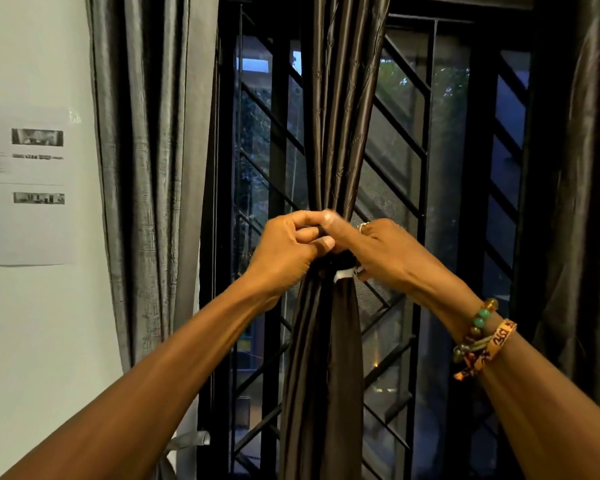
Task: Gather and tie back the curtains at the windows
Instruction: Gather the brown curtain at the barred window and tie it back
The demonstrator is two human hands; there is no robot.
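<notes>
Right now both of your hands are up at the middle of the dark brown shiny curtain (340, 116), where it is bunched tight into one thick rope. Your left hand (288, 251) is curled almost closed, and its thumb and fingers pinch a thin dark tie band (317, 231) that goes around the bunch. Your right hand (378, 251) is curled too, and it presses on the bunch from the other side. It touches your left hand at the fingertips. You cannot tell just how much of the band your right hand has hold of, because the fingers hide it.

Just under your hands a small white tag (343, 274) sticks out of the cloth. Below that the curtain hangs straight down in long folds.

Behind the curtain is a black metal window grille (406, 161) with slanted bars. A grey shiny curtain (146, 168) hangs loose on the left side, beside a white wall (32, 341) with a printed paper sheet (25, 188) stuck on it. Another dark curtain (589, 202) hangs at the far right.

Your right wrist wears a green and brown bead bracelet (475, 327) and an orange woven band (492, 344).
</notes>
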